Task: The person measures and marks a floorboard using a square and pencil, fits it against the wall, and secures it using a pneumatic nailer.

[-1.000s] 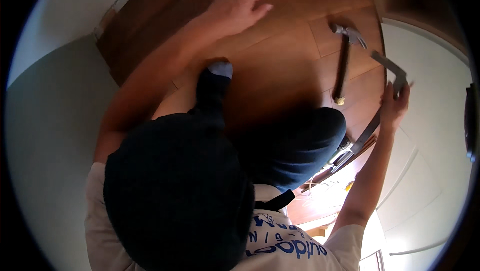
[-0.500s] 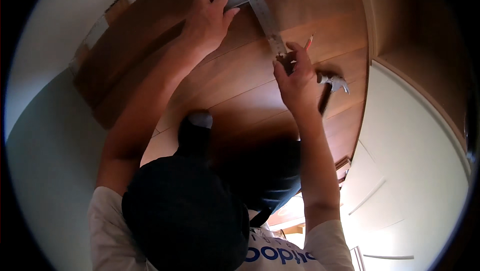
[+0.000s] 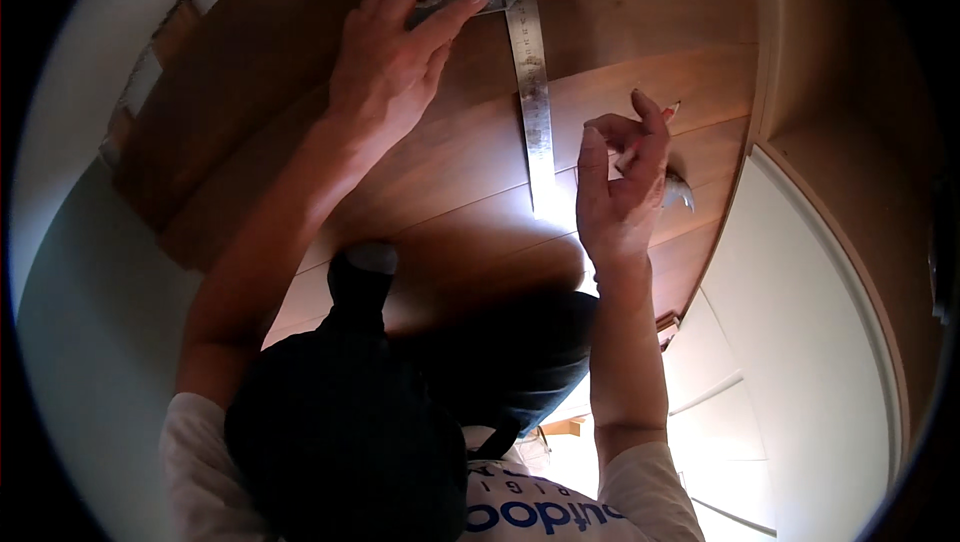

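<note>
- From afar I see the right hand (image 3: 622,187) has let go of the square (image 3: 533,92); its half-bent fingers hold a red pencil (image 3: 671,111).
- The square seems to lie on the boards (image 3: 430,187), long edge uncovered.
- Farther, the left hand (image 3: 385,67) alone pinches its short arm.

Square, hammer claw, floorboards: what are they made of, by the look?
Square: looks like bare metal, probably steel; silvery grey, mottled along the blade, with glare near its lower end.
Hammer claw: likely smooth steel; silvery and shiny, though the hand hides much of the hammer.
Floorboards: wood or wood-look, satin; brown, with seams and soft sheen. Solid or laminate, can't tell.
</note>
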Demonstrator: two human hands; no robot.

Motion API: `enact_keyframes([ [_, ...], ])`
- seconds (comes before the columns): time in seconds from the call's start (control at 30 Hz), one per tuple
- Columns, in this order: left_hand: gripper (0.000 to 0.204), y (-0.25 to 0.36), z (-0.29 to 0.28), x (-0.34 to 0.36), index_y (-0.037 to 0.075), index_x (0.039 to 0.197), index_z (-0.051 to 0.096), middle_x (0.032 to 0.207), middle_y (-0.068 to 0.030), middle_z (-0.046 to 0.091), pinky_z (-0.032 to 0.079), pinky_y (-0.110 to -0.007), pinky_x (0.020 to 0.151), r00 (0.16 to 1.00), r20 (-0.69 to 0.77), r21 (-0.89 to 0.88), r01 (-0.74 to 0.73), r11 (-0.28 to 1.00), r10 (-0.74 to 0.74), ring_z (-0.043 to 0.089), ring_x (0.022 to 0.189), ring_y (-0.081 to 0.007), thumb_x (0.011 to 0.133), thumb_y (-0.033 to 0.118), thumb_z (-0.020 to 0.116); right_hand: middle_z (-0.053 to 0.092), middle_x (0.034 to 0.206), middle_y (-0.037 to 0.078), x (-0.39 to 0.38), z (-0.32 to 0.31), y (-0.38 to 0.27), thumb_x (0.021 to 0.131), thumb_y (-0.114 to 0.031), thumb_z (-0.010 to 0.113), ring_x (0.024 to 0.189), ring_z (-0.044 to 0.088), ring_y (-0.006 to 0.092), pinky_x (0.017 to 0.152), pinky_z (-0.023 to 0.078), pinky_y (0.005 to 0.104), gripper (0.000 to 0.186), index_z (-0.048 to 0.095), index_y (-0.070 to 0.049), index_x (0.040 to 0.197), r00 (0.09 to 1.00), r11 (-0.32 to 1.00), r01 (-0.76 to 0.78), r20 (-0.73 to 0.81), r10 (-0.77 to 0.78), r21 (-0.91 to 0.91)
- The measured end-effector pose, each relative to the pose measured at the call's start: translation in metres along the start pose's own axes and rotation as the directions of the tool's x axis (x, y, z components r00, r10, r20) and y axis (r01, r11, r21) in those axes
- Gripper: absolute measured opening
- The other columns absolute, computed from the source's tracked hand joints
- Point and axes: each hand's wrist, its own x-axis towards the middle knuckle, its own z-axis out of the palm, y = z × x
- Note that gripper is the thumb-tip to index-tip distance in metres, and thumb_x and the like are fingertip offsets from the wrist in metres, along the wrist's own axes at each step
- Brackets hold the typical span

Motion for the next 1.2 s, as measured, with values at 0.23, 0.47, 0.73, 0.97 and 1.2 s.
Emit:
enact_keyframes([
  [0.23, 0.052, 0.002, 0.001, 0.001, 0.029, 0.134, 0.071, 0.127, -0.0051, 0.065, 0.051, -0.045, 0.095, 0.995, 0.026, -0.027, 0.102, 0.994, -0.101, 0.061, 0.114, -0.0291, 0.089, 0.004, 0.074, 0.072, 0.101, 0.015, 0.016, -0.010, -0.002, 0.102, -0.001, 0.059, 0.084, 0.069, 0.0184, 0.072, 0.054, 0.0286, 0.043, 0.051, 0.000, 0.144, 0.992, 0.968, 0.105, 0.041, -0.117, 0.227],
  [0.47, 0.060, 0.005, -0.004, -0.003, 0.030, 0.141, 0.067, 0.135, -0.0070, 0.061, 0.048, -0.047, 0.102, 0.987, 0.158, 0.122, -0.014, 0.992, -0.006, 0.058, 0.120, -0.0296, 0.088, 0.003, 0.073, 0.074, 0.096, 0.016, 0.030, 0.018, 0.001, 0.098, -0.001, 0.068, 0.081, 0.074, 0.0202, 0.074, 0.059, 0.0308, 0.024, 0.070, 0.002, 0.122, 0.973, 0.965, 0.188, -0.167, -0.158, 0.182],
  [0.73, 0.072, 0.002, -0.003, -0.007, 0.033, 0.151, 0.057, 0.144, -0.0084, 0.055, 0.045, -0.049, 0.107, 0.973, 0.229, 0.163, -0.045, 0.986, 0.007, 0.053, 0.127, -0.0306, 0.089, -0.001, 0.069, 0.077, 0.099, 0.016, 0.054, 0.033, -0.007, 0.093, 0.000, 0.071, 0.084, 0.076, 0.0189, 0.073, 0.060, 0.0302, 0.019, 0.074, -0.002, 0.112, 0.969, 0.970, 0.184, -0.196, -0.152, 0.157],
  [0.97, 0.081, 0.004, -0.001, -0.004, 0.035, 0.154, 0.054, 0.145, -0.0079, 0.053, 0.045, -0.049, 0.105, 0.975, 0.223, 0.158, -0.053, 0.986, 0.017, 0.052, 0.127, -0.0308, 0.085, -0.003, 0.071, 0.077, 0.094, 0.013, 0.061, 0.042, -0.012, 0.094, 0.000, 0.071, 0.082, 0.076, 0.0177, 0.073, 0.060, 0.0301, 0.020, 0.074, -0.003, 0.113, 0.973, 0.974, 0.150, -0.201, -0.115, 0.168],
  [1.2, 0.082, 0.004, -0.001, -0.003, 0.036, 0.154, 0.053, 0.144, -0.0078, 0.053, 0.044, -0.050, 0.105, 0.974, 0.225, 0.150, -0.053, 0.987, 0.018, 0.052, 0.126, -0.0313, 0.083, -0.002, 0.072, 0.078, 0.097, 0.012, 0.063, 0.045, -0.006, 0.097, -0.001, 0.068, 0.083, 0.075, 0.0153, 0.072, 0.060, 0.0294, 0.022, 0.074, -0.001, 0.118, 0.979, 0.974, 0.163, -0.149, -0.140, 0.156],
])
